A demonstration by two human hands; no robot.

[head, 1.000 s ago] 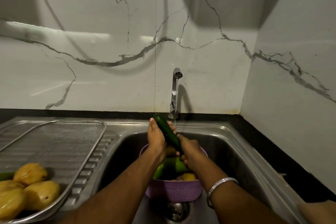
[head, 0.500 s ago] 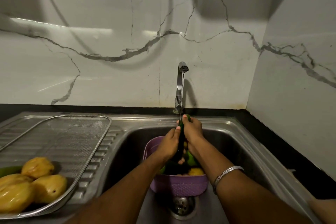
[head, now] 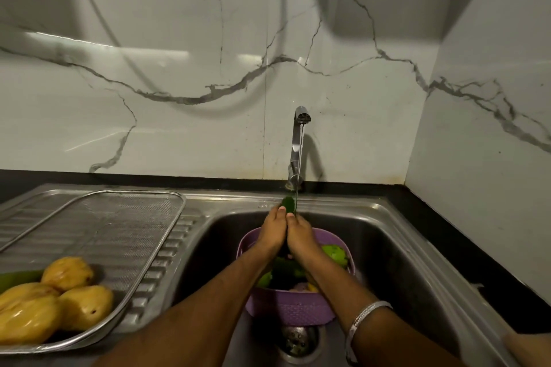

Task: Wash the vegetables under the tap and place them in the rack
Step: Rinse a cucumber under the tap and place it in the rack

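Marble wall [head: 179, 128] backs the steel sink [head: 396, 247] around both hands. Left of them sits the mesh rack [head: 98, 223] with yellow vegetables [head: 53, 304]. Below them, a purple basket [head: 293, 311] holds more produce. Left hand [head: 272, 235] and right hand [head: 299, 237] grasp a cucumber [head: 288, 205] under the tap [head: 298, 140].

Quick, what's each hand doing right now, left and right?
Left hand: gripping the cucumber under the tap.
Right hand: gripping the same cucumber.
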